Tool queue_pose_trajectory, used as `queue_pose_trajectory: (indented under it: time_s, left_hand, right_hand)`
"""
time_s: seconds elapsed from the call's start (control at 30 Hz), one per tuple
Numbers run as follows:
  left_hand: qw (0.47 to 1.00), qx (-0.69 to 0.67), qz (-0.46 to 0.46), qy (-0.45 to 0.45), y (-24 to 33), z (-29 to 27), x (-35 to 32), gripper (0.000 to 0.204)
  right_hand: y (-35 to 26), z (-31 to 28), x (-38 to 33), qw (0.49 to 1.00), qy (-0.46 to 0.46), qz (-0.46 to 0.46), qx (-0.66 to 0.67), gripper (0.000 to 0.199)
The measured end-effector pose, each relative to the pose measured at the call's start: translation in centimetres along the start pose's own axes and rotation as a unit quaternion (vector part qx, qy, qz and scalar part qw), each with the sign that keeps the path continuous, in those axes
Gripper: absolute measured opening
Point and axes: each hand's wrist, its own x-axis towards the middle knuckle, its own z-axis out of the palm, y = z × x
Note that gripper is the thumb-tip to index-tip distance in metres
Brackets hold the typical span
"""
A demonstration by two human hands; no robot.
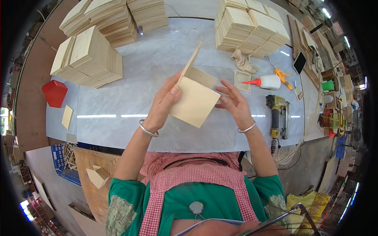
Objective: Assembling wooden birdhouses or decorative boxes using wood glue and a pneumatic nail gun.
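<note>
My left hand [162, 103] grips a partly assembled box of pale wooden panels [197, 103] along its left side, thumb on the front panel. One longer panel sticks up from it at an angle toward the far side. At the box's right edge is my right hand [236, 103], fingers apart and curved; its fingertips are close to the wood, and I cannot tell whether they touch it. The box is held above the grey-white tabletop [138, 90].
Stacks of wooden panels [94, 59] stand far left, and more stacks [252, 29] far right. At right lie a glue bottle [270, 82] with red nozzle, small tray [248, 87], cloth [243, 61], orange tool [282, 74], phone [299, 63] and nail gun [275, 114]. A red block [54, 93] sits left.
</note>
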Motion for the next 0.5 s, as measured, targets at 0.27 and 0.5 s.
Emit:
queue_pose_trajectory:
  time_s: [0.27,0.5]
  left_hand:
    - [0.978,-0.146,-0.145,0.034,0.2,2.5,-0.9,0.061]
    - [0.966,-0.206,-0.155,0.025,-0.2,2.8,-1.3,0.056]
  right_hand:
    - [-0.3,1.8,0.4,0.999,0.000,-0.031,0.028,0.074]
    - [-0.2,1.3,0.1,0.995,0.047,-0.071,-0.048,0.064]
